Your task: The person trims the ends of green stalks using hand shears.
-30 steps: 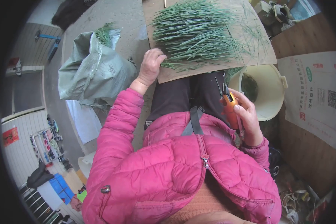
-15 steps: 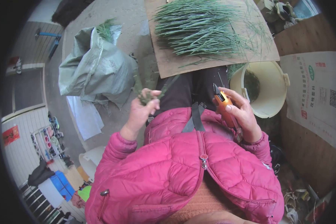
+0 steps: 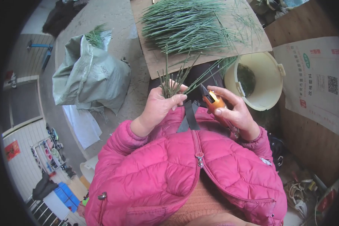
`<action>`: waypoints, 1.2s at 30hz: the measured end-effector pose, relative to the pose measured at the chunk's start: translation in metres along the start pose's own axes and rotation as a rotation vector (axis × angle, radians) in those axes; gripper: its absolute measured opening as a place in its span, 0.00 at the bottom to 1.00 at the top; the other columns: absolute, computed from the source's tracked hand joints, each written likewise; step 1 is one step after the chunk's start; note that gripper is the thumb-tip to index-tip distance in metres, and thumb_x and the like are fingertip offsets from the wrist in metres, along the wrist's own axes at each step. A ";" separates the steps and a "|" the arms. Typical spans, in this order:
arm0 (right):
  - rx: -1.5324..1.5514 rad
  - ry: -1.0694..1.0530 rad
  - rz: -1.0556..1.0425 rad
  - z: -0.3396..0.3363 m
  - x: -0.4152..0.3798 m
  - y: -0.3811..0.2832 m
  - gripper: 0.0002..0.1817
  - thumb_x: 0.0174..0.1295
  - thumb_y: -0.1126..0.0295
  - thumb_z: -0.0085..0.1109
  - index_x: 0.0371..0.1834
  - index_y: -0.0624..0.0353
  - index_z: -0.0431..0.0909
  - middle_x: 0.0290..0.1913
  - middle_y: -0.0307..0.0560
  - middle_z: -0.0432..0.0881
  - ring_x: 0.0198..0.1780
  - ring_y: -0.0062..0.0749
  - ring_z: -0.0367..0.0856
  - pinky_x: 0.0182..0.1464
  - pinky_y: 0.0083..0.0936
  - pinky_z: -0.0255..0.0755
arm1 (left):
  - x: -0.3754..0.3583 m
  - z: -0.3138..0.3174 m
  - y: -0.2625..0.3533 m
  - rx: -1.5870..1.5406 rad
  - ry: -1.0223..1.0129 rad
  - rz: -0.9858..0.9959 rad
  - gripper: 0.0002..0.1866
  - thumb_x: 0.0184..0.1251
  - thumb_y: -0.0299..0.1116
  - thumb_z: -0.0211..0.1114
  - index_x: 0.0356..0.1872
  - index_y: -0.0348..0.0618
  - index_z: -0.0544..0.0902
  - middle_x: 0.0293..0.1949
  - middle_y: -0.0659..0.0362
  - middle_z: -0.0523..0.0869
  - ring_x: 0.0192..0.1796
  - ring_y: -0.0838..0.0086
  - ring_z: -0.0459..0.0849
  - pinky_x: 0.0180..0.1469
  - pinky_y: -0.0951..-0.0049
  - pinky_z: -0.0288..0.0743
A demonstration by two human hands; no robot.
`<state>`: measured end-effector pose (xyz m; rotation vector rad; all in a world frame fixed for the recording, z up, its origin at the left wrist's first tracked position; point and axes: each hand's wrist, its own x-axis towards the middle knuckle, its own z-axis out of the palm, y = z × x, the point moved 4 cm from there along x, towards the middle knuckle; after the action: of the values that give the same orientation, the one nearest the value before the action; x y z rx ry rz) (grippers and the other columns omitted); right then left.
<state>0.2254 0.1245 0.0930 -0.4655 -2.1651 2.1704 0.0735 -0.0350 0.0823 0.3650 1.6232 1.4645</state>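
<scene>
A bunch of green stems (image 3: 171, 85) stands up from my left hand (image 3: 157, 105), whose fingers are closed round its lower part. A few longer stems lean out to the right, towards the board. In my right hand (image 3: 238, 114) are orange-handled pruning shears (image 3: 216, 104), their dark pointed blades aimed up and left, close to the leaning stems. Beyond both hands, a thick pile of long green stems (image 3: 184, 25) lies on a flat brown board (image 3: 162, 69) above my knees.
A cream bucket (image 3: 270, 87) with green clippings inside stands right of the board. On the left, a grey-green woven sack (image 3: 98, 73) holds more greenery. A printed sheet (image 3: 316, 83) covers part of the wooden panel on the right. A white cloth (image 3: 83, 122) lies below the sack.
My left hand has moved up and right with the stems, bringing them closer to the shears. The stems now fan upright. My right hand has shifted slightly left, still holding the shears.
</scene>
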 end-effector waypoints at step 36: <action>-0.080 -0.045 0.035 -0.013 -0.002 0.003 0.37 0.58 0.47 0.64 0.65 0.60 0.72 0.63 0.51 0.75 0.63 0.33 0.72 0.66 0.31 0.62 | -0.003 0.004 -0.001 -0.174 -0.192 -0.007 0.06 0.70 0.26 0.60 0.44 0.35 0.81 0.13 0.61 0.71 0.18 0.82 0.68 0.57 0.63 0.80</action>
<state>0.2309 0.1369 0.0911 -0.4671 -2.2915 2.1379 0.0785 -0.0348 0.0825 0.3878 1.3338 1.5039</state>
